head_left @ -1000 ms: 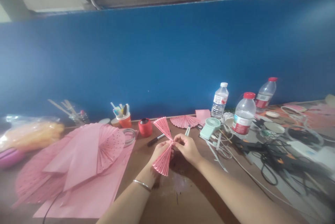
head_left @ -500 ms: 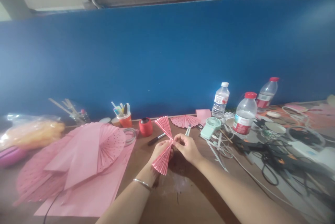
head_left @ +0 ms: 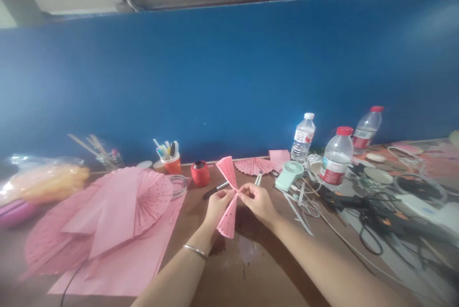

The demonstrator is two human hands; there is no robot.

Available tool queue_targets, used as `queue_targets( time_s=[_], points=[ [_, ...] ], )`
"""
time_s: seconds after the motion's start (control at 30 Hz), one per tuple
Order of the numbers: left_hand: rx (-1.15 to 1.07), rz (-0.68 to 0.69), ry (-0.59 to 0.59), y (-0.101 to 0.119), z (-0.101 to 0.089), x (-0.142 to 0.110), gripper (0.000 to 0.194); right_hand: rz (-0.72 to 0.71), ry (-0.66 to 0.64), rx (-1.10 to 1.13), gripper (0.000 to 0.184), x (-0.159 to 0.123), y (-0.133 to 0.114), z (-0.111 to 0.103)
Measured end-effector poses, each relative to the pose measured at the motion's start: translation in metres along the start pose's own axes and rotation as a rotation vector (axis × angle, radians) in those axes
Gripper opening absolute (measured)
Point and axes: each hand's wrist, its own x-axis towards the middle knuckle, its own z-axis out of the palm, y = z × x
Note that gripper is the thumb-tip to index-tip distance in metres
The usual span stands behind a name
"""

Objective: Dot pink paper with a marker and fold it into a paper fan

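A pleated pink paper fan (head_left: 227,221), dotted with small punched holes, is pinched at its narrow middle and spreads out above and below like a bow. My left hand (head_left: 215,207) closes on the middle from the left, thumb on top. From the right, the thumb and fingertips of my right hand (head_left: 258,202) pinch the same spot. The fan is held above the brown table (head_left: 251,268). Behind my left hand lies a black marker (head_left: 211,191), partly hidden. A second pleated fan (head_left: 254,166) rests near the table's back edge.
Pink sheets and large pleated fans (head_left: 114,216) are piled on the left. A red container (head_left: 200,174) and a cup of pens (head_left: 172,163) stand at the back. To the right are a mint handheld fan (head_left: 289,174), several bottles (head_left: 336,158) and tangled cables (head_left: 366,216).
The pink fan has turned between my fingers, so its two spread ends look narrower and show more of a flat face. Both hands stay at its middle.
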Motion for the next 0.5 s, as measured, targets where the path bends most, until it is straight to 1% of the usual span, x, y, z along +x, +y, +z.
queue_targets(
  time_s=[0.2, 0.5],
  points=[
    [0.022, 0.001, 0.032, 0.0015, 0.0022, -0.0011, 0.036, -0.002, 0.018, -0.036, 0.014, 0.0007, 0.0002, -0.0003],
    [0.037, 0.002, 0.017, 0.0006, 0.0014, -0.0018, 0.036, -0.007, 0.033, -0.067, 0.015, -0.0002, -0.0003, 0.0004]
  ],
)
